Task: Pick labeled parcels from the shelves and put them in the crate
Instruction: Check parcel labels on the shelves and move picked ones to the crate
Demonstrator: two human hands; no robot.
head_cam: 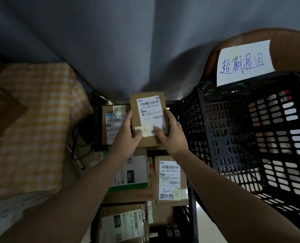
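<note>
The parcel [150, 109], a small cardboard box with its shipping label facing up, is held just left of the crate [233, 130], not yet inside it. The left hand [126, 135] and right hand [171, 135] grip its opposite side edges, fingers curled round the card and thumbs pressing the label face. It probably handles as light and stiff. Hold it by the edges, because the glossy label may slip.

Parcel pickup/storage pt. Stacked cardboard boxes [170, 176] w/ printed barcode labels & number codes; the labelled parcel [149, 118] on top reads 502-602 12-812. Black plastic crate [233, 137] at right, handwritten paper sign [244, 62] at its far rim: 超期退回 (overdue, return). Grey curtain [128, 41] behind, yellow-check cloth [37, 111] at left.
</note>
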